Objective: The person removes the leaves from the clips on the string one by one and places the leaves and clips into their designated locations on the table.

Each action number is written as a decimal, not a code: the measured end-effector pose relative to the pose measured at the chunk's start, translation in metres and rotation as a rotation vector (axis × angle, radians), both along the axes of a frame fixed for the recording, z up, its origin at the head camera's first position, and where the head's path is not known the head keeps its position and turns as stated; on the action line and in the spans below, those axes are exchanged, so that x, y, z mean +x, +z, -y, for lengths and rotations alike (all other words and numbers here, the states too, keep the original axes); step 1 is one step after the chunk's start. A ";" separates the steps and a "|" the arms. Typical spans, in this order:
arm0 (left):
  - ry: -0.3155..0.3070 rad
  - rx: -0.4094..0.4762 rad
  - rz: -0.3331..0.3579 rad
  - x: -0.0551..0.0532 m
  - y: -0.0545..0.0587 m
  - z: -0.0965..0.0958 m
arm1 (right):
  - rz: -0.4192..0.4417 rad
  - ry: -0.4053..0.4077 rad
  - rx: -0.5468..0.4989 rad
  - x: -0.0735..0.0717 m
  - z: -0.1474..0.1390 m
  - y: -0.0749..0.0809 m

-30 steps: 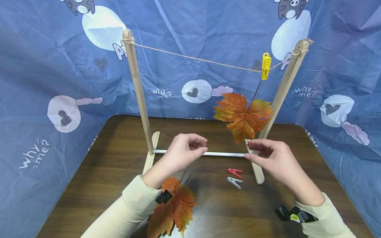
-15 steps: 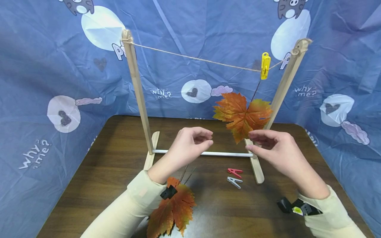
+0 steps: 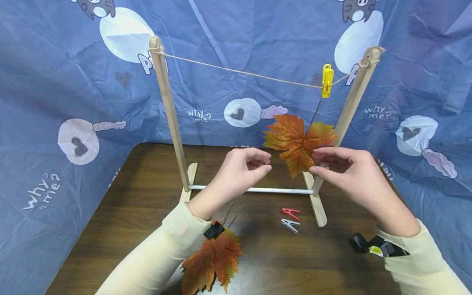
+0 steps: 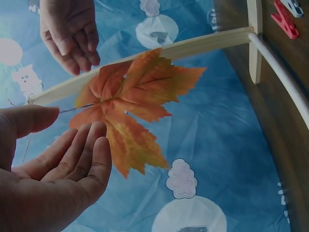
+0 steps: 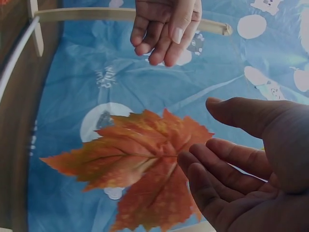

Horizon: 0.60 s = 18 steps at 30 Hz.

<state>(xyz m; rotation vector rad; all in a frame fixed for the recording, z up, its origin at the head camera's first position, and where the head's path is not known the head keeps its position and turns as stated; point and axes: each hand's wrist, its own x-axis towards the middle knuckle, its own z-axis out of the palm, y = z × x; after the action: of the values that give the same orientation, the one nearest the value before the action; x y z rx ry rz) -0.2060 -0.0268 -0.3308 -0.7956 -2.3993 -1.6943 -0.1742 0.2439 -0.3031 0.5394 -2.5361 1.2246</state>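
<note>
An orange maple-like leaf (image 3: 298, 143) hangs by its stem from a yellow clothespin (image 3: 327, 81) on a string (image 3: 239, 72). My left hand (image 3: 245, 170) is held in the air left of this leaf, fingers loosely bent, with nothing in it. To the leaf's lower right is my right hand (image 3: 348, 172), also holding nothing; whether its fingertips touch the leaf edge I cannot tell. In both wrist views the hands face each other, with the leaf (image 4: 135, 96) close by. More orange leaves (image 3: 221, 254) lie on the table, partly behind my left sleeve.
Wooden posts (image 3: 169, 110) on flat feet carry the string, and a white rod (image 3: 280, 190) joins them low down. A red clothespin (image 3: 291, 213) and a pale grey one (image 3: 290, 225) lie on the brown table (image 3: 265, 262). A blue printed cloth (image 3: 206, 90) hangs behind.
Both hands have risen and shifted rightward, keeping their loose curve. The hanging leaf and the clothespins stay as they were.
</note>
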 end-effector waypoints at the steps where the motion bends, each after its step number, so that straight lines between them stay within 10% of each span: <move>1: -0.001 0.000 -0.008 -0.001 0.001 -0.001 | 0.000 0.001 -0.005 0.000 0.000 0.002; 18: -0.026 0.029 -0.028 -0.011 0.025 -0.020 | -0.028 -0.041 -0.019 -0.008 -0.002 0.049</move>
<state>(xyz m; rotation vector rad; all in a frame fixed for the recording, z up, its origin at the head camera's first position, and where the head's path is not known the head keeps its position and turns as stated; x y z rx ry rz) -0.2172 -0.0071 -0.3063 -0.8447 -2.3512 -1.7113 -0.1820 0.2461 -0.2541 0.4942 -2.4972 1.2167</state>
